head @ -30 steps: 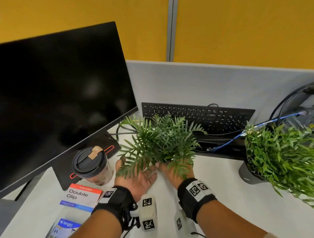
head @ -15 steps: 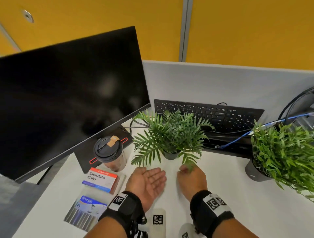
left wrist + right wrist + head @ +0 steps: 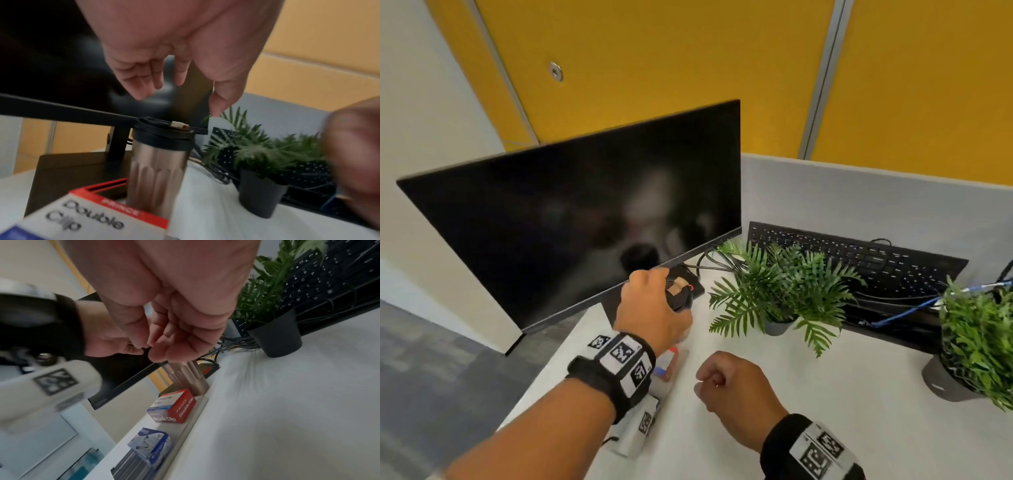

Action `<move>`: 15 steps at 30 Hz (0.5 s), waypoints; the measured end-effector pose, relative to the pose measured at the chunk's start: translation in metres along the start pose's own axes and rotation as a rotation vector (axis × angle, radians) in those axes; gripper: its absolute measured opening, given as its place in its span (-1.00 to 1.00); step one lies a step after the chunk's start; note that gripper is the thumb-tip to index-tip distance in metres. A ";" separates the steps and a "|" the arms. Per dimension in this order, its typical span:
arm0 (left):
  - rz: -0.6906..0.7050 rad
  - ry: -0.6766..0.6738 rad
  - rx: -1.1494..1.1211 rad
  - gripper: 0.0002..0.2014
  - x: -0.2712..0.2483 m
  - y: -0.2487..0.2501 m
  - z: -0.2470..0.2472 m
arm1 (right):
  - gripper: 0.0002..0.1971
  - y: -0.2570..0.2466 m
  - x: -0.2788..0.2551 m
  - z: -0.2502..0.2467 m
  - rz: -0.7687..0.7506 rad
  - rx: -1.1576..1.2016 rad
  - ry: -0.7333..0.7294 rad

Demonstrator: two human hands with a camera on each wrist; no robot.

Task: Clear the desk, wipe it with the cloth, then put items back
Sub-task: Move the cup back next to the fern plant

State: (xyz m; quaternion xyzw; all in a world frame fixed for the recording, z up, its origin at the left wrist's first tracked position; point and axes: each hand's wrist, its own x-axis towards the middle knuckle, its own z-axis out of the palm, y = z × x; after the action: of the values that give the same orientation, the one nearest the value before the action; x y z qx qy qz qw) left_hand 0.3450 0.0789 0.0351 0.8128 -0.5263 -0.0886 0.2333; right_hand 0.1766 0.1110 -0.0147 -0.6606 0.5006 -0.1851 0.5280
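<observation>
Your left hand (image 3: 654, 308) was over the black round-lidded cup (image 3: 680, 294) at frame centre; your right hand (image 3: 736, 387), fingers curled, hung above the white desk (image 3: 842, 394) lower centre.

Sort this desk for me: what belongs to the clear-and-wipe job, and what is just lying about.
Belongs to the job:
tumbler, with the left hand over its lid
Double Clip box
blue clip pack
small fern pot
bigger potted plant
No cloth is in view.

Probably just lying about:
monitor
keyboard
cables
</observation>
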 end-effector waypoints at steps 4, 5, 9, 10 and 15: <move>-0.049 -0.202 0.239 -0.08 0.040 -0.005 0.019 | -0.95 0.011 -0.007 0.007 0.026 -0.014 0.097; -0.055 -0.251 0.280 -0.04 0.045 -0.007 0.025 | -0.94 0.015 -0.011 0.008 0.029 -0.034 0.102; -0.066 -0.295 0.353 -0.08 0.054 -0.011 0.039 | -0.92 0.032 -0.025 0.008 0.051 -0.026 0.160; -0.064 -0.282 0.341 -0.10 0.053 -0.012 0.038 | -0.92 0.033 -0.027 0.007 0.062 -0.012 0.175; 0.016 -0.236 0.235 -0.10 0.032 -0.005 0.017 | -0.88 0.024 -0.032 0.004 0.063 0.029 0.292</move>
State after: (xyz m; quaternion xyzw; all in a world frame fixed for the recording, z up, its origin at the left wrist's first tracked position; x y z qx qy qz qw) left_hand 0.3561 0.0474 0.0206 0.8144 -0.5631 -0.1194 0.0741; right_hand 0.1548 0.1417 -0.0283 -0.6031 0.5897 -0.2698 0.4645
